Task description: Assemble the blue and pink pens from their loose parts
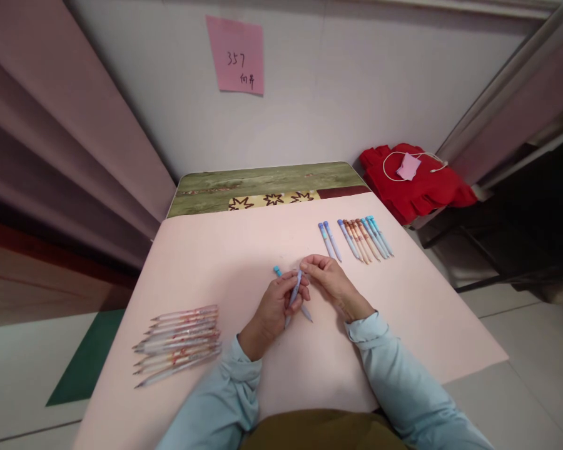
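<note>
My left hand (pixel 276 303) is closed around a pale blue-purple pen (pixel 296 289), held at a slant above the middle of the table. My right hand (pixel 331 279) is close by on the right, thumb and forefinger pinched together near the pen's upper end. Whatever sits in that pinch, if anything, is too small to make out. Under my left hand lies another pen with a bright blue top (pixel 277 270), its middle hidden by the fingers and its tip pointing toward the lower right.
Several pens with clear wrapped barrels (pixel 181 337) lie in a stack at the left. To the right are two purple-topped pens (pixel 329 240) and a row of blue and brown pens (pixel 363 239). A red cloth bag (pixel 417 181) sits beyond the pink-covered table (pixel 206 262).
</note>
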The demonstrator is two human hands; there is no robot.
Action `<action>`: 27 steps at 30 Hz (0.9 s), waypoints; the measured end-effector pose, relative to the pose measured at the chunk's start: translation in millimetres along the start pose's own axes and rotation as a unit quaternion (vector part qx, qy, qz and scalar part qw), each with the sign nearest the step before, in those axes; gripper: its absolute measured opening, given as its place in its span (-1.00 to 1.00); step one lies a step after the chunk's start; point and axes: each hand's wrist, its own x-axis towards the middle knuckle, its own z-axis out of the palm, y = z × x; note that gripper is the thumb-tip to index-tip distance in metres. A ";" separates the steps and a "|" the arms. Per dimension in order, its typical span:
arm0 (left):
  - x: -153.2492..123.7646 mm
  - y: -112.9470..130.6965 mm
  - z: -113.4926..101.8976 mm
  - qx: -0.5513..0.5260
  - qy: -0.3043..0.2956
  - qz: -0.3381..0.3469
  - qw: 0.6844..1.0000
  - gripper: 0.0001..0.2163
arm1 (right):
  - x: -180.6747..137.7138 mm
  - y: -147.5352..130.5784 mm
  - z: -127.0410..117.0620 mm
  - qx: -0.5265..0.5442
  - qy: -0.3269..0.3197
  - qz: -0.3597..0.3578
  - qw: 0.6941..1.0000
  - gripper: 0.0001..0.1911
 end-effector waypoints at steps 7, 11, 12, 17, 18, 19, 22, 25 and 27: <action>-2.1 0.6 0.2 0.007 0.010 -0.007 1.000 -0.78 | 3.1 -5.4 -5.9 -0.036 0.101 -0.037 0.994 -0.61; -0.5 5.4 -2.7 0.000 0.051 0.018 0.999 -0.78 | 1.7 -13.5 -23.5 -0.276 0.239 -0.143 0.920 -0.73; 0.6 6.3 -4.2 -0.005 0.064 0.031 0.997 -0.78 | 0.9 -14.4 -27.5 -0.368 0.257 -0.151 0.881 -0.78; 6.1 7.9 -12.2 -0.012 0.105 0.079 0.991 -0.76 | -0.6 -8.6 -30.6 -0.620 0.224 -0.105 0.745 -0.81; 6.6 8.3 -13.3 -0.012 0.112 0.082 0.990 -0.76 | -0.2 -6.6 -28.6 -0.631 0.211 -0.107 0.739 -0.80; 7.0 9.0 -14.3 -0.014 0.118 0.086 0.989 -0.76 | 0.1 -4.8 -26.5 -0.637 0.201 -0.111 0.736 -0.79; 7.4 13.0 -17.4 -0.022 0.137 0.105 0.985 -0.77 | 1.0 -1.5 -22.4 -0.638 0.179 -0.124 0.738 -0.78; 8.5 18.6 -22.8 -0.032 0.148 0.127 0.980 -0.78 | 0.9 -1.1 -22.6 -0.625 0.163 -0.132 0.752 -0.79; 9.4 22.5 -28.3 -0.040 0.157 0.138 0.977 -0.79 | 0.2 -2.1 -23.5 -0.613 0.154 -0.141 0.762 -0.79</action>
